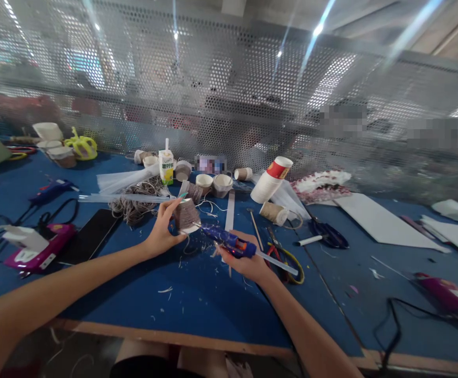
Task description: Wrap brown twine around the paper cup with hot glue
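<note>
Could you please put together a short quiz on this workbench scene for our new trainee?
1. True or false: the left hand is holding a cord-wrapped cup.
2. Multiple choice: what does the right hand hold?
A) scissors
B) a blue glue gun
C) a phone
3. Fill in the blank: in the picture, the tall stack of paper cups is to the ____ of the juice carton.

Key: 1. True. 2. B, with its nozzle pointing toward the cup. 3. Right.
</note>
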`<state>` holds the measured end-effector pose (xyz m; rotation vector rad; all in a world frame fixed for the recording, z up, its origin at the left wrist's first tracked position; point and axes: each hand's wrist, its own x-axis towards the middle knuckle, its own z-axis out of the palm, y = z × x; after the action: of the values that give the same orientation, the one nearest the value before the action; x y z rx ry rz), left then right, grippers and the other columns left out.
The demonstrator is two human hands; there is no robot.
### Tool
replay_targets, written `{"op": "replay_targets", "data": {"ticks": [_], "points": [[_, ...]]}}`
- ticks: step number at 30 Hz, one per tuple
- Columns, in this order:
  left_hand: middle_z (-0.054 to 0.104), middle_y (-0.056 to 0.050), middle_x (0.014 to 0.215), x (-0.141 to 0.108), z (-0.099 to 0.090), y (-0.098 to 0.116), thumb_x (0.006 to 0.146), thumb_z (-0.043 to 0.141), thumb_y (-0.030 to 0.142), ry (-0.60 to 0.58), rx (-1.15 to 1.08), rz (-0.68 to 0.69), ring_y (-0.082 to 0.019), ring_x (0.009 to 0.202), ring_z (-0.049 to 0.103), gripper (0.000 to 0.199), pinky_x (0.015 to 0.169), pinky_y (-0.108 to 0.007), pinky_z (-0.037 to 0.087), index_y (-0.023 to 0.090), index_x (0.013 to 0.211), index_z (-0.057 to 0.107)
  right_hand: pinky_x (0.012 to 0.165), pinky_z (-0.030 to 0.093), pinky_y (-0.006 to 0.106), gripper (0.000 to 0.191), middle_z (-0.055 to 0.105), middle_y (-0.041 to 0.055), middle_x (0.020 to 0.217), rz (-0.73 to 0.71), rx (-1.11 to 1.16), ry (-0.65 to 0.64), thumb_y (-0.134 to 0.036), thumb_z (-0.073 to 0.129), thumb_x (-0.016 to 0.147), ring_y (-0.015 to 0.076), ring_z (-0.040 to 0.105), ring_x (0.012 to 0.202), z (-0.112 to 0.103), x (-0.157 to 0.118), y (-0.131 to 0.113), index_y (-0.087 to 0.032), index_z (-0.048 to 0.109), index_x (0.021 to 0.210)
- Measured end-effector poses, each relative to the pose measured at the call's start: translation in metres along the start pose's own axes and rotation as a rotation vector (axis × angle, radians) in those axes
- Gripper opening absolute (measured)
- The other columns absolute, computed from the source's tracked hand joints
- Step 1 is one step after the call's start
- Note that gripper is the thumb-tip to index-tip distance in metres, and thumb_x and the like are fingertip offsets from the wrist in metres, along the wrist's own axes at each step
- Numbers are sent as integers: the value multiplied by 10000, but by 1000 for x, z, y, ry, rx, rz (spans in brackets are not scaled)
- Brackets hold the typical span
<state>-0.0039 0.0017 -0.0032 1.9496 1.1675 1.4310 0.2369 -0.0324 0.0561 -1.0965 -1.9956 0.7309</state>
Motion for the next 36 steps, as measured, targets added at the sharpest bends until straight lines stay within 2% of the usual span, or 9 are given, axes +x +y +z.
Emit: {"op": "replay_targets", "data": {"ticks": [5,12,20,26,31,36], "points": [[368,-81,1266,0,-1,4,618,711,140,12,88,6,-294,1233,392,878,961,-456,487,305,1396,339,507,393,224,197,576,-14,563,-34,-99,-58,-270,628,753,111,524,514,8,-2,0,-196,523,603],[372,-80,1234,-1,-1,2,620,729,169,15,104,93,-277,1150,444,865,919,-447,505,309,1386,356,518,335,221,238,501,-35,541,-56,-121,-92,-254,596,758,99,465,501,13,-2,2,-203,441,585],[384,-71,1212,-1,0,1,609,724,142,20,134,107,-271,1126,457,849,976,-458,472,305,1369,385,520,314,221,227,462,-43,528,-45,-117,-90,-213,568,726,102,435,512,15,-3,4,-212,394,580],[373,-74,1227,-1,0,2,657,717,205,16,93,137,-269,1137,463,749,967,-458,476,297,1332,408,506,292,215,236,390,-64,507,-39,-123,-83,-203,542,706,83,385,476,15,-2,3,-214,351,569],[372,-78,1234,-1,-1,5,649,707,183,13,62,91,-269,1150,463,719,883,-411,525,289,1301,423,501,284,210,221,392,-63,509,-34,-114,-69,-184,540,683,83,382,488,15,-2,4,-211,357,561],[370,-74,1245,-1,0,6,627,715,163,13,31,54,-281,1193,442,732,865,-407,537,300,1286,428,494,295,210,200,417,-57,500,-1,-103,-77,-179,534,675,89,398,487,12,-2,2,-211,374,558]]}}
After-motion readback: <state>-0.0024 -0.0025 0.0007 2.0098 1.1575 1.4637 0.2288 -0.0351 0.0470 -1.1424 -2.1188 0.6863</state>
